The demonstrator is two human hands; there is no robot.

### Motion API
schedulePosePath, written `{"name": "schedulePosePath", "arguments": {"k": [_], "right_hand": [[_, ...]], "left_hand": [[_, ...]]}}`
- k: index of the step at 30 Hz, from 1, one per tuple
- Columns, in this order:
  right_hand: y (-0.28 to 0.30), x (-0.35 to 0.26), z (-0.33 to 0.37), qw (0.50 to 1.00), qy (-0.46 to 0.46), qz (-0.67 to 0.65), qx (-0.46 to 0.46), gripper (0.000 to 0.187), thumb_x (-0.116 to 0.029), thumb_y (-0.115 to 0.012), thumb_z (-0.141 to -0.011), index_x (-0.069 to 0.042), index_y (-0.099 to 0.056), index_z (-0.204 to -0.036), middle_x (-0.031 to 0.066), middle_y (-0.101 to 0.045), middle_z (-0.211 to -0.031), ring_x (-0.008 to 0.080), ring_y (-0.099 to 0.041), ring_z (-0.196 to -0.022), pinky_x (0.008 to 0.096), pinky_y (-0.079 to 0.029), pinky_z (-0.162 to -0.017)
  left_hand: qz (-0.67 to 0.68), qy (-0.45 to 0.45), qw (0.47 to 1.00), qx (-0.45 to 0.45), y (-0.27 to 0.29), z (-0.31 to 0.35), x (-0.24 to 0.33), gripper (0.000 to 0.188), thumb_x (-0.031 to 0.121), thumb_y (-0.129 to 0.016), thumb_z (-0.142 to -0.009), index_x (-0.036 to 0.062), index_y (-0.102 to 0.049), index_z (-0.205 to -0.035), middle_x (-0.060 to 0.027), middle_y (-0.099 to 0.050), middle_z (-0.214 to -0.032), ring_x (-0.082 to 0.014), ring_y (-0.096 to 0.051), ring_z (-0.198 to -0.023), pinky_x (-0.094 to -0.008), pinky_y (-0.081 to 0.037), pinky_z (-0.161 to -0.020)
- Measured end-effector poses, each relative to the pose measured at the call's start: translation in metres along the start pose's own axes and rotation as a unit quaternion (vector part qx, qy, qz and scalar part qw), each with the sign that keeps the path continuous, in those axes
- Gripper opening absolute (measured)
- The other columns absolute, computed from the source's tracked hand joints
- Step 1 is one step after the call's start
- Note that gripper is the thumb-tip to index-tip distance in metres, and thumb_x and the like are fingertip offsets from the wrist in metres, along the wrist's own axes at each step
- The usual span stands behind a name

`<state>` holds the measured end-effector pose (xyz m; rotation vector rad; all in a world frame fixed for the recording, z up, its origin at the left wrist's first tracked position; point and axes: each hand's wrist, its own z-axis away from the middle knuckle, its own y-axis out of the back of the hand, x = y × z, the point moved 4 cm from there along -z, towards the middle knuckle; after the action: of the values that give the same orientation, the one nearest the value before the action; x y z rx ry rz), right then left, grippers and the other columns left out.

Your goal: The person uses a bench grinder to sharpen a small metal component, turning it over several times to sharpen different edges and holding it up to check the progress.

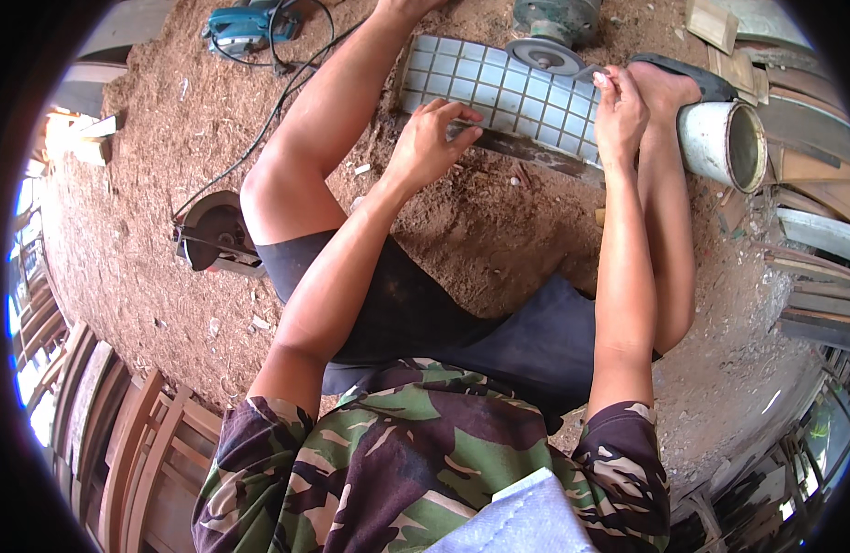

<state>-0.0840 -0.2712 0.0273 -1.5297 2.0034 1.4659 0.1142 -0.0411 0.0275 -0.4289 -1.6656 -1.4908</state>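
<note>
My right hand (620,115) is closed in a pinch around a thin grey flat strip (586,73), which reaches left to the edge of a grinding wheel (543,58). Whether the strip touches the wheel, I cannot tell. The wheel is mounted on a worn green motor (559,18). In front of it lies a slab of white square tiles (485,92) with dark joints. Over the slab's near left edge hangs my left hand (434,138), its fingers curved and apart, with nothing visible in them.
A dirty white bucket (720,143) lies on its side beside my right foot, which wears a dark sandal (715,85). On the sawdust ground at left are a circular saw (218,235) and a teal power tool (239,32) with a black cord (282,106). Wood pieces (817,304) are stacked at right.
</note>
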Motion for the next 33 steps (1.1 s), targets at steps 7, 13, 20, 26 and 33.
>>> {"name": "schedulePosePath", "arguments": {"k": [7,13,20,26,33], "right_hand": [[0.009,-0.004,-0.007,1.000,-0.014,-0.026,-0.006,0.013,-0.010,-0.069,-0.099,-0.002,-0.071,-0.109,0.0153,-0.076,-0.096,0.0317,-0.075,-0.088,0.0377,-0.057,-0.078],[0.015,-0.011,-0.011,1.000,0.004,-0.019,-0.001,0.014,-0.010,-0.069,-0.099,-0.002,-0.070,-0.111,0.0152,-0.076,-0.097,0.0304,-0.075,-0.089,0.0365,-0.057,-0.079],[0.014,-0.010,-0.010,1.000,0.007,-0.010,-0.005,0.015,-0.011,-0.069,-0.099,-0.003,-0.070,-0.111,0.0149,-0.076,-0.098,0.0314,-0.074,-0.089,0.0379,-0.057,-0.079],[0.011,-0.007,-0.008,1.000,0.014,0.000,-0.009,0.015,-0.012,-0.070,-0.099,-0.004,-0.070,-0.111,0.0147,-0.075,-0.097,0.0321,-0.074,-0.090,0.0384,-0.057,-0.079],[0.006,0.000,-0.004,1.000,0.008,0.012,-0.010,0.017,-0.015,-0.072,-0.098,-0.004,-0.071,-0.111,0.0153,-0.075,-0.101,0.0342,-0.073,-0.093,0.0400,-0.057,-0.081]], "left_hand": [[0.009,0.009,1.000,-0.004,0.001,-0.001,0.002,0.027,0.026,-0.074,-0.096,0.0089,-0.075,-0.116,-0.0168,-0.069,-0.115,-0.0361,-0.065,-0.114,-0.0461,-0.052,-0.099],[0.001,0.000,1.000,-0.003,-0.001,-0.001,-0.001,0.027,0.027,-0.074,-0.097,0.0088,-0.075,-0.117,-0.0165,-0.069,-0.116,-0.0356,-0.066,-0.115,-0.0455,-0.052,-0.099],[0.003,0.007,1.000,-0.003,0.000,0.000,0.000,0.026,0.027,-0.074,-0.098,0.0092,-0.075,-0.117,-0.0163,-0.069,-0.116,-0.0354,-0.066,-0.115,-0.0453,-0.052,-0.099],[0.000,0.009,1.000,-0.002,-0.001,0.000,-0.002,0.026,0.027,-0.074,-0.097,0.0095,-0.075,-0.117,-0.0156,-0.069,-0.116,-0.0347,-0.066,-0.116,-0.0452,-0.052,-0.099],[-0.017,0.006,1.000,0.001,-0.001,0.000,-0.003,0.026,0.028,-0.074,-0.098,0.0101,-0.075,-0.117,-0.0151,-0.069,-0.116,-0.0341,-0.065,-0.116,-0.0452,-0.052,-0.099]]}}
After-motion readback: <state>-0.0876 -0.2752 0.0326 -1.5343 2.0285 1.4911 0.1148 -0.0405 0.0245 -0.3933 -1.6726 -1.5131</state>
